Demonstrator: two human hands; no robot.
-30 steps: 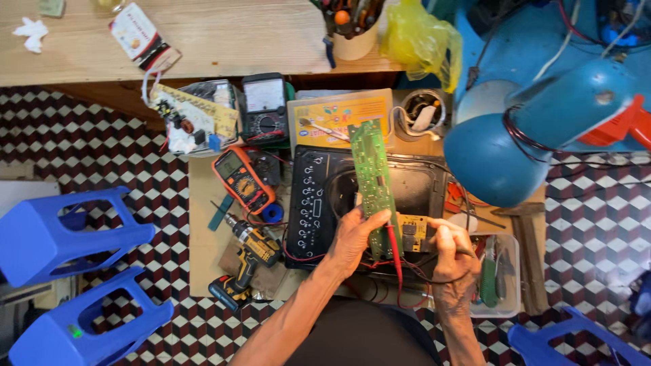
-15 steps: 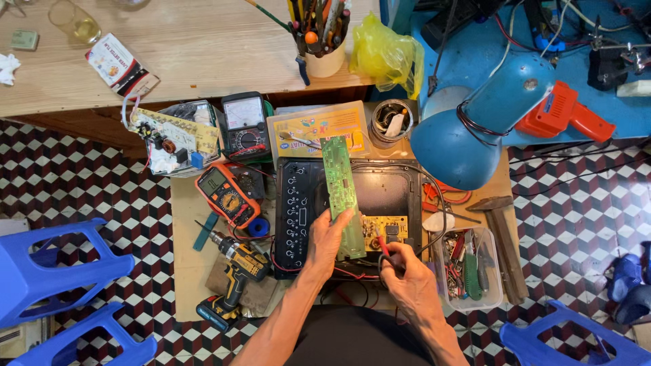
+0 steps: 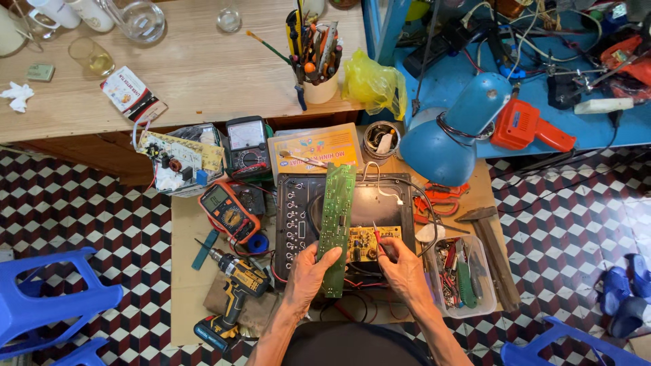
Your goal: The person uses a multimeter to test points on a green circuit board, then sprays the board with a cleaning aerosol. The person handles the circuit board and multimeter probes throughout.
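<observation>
Left hand [image 3: 308, 274] grips green circuit board [image 3: 336, 217]; right hand [image 3: 405, 271] pinches red probe [image 3: 377, 236].

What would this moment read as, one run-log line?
left hand: grips long green circuit board | right hand: holds red probe over small yellow board | base: black opened appliance

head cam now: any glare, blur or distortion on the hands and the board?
Head view: even, soft light, no hard shadows; green circuit board, left hand and right hand are sharp; wide-angle bending at the edges; slight glare on the blue lamp.
</observation>
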